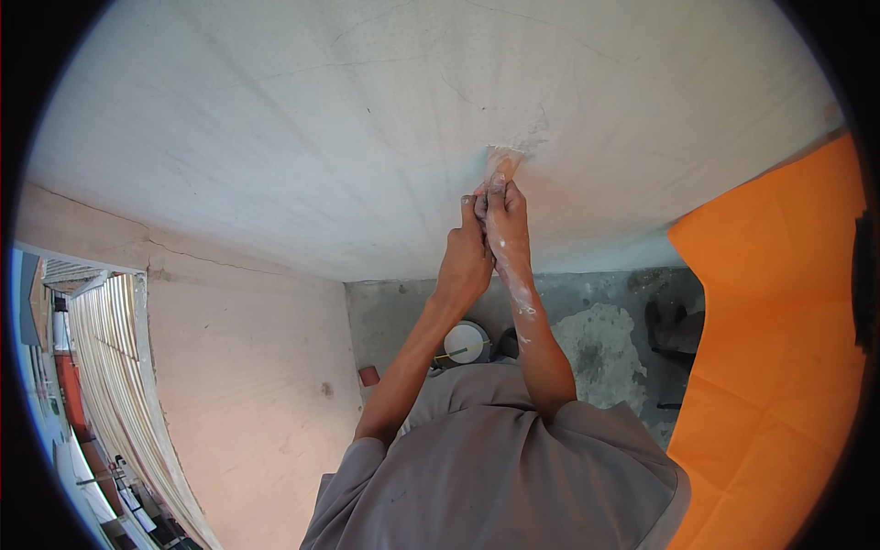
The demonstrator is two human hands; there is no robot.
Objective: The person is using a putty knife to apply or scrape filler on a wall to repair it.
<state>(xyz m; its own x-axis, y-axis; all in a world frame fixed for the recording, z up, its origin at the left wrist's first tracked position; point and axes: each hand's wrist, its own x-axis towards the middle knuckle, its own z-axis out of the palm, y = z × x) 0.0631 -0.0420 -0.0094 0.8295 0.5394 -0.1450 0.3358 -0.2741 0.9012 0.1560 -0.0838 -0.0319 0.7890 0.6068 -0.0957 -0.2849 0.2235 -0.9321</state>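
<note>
Both my hands are raised together against the pale wall in front of me. A putty knife has its wide blade edge against the wall, just below a rough, cracked patch. My right hand is closed round its handle, with a finger stretched along the blade. Pressed beside it, my left hand is closed too, thumb pointing up, at the same handle. The handle itself is mostly hidden by my fingers. White smears mark my right hand and forearm.
On the grey floor below stand a round bucket with a pale top and a small reddish block. An orange sheet hangs at the right, near a dark shoe. At the left, a window opening breaks the side wall.
</note>
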